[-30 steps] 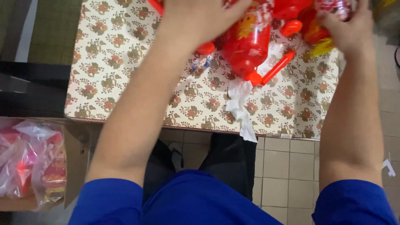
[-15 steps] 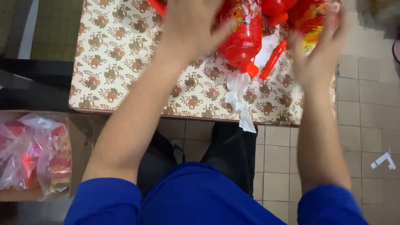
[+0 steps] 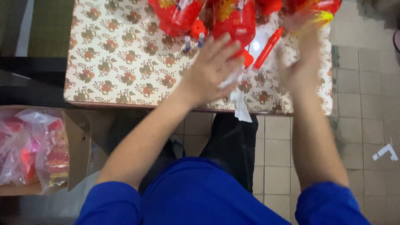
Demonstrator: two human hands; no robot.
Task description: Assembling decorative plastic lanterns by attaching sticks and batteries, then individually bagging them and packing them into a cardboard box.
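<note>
While my left hand (image 3: 210,68) hovers with a released grip over the red lantern (image 3: 234,21) on the desk (image 3: 121,62), my right hand (image 3: 301,68) is blurred, grip unclear; a careless sweep could knock the lantern and red stick (image 3: 268,48) off the edge.

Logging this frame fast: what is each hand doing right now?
Left hand: open, fingers spread, over white crumpled plastic wrap; grip cannot be told.
Right hand: blurred; cannot be told.
</note>
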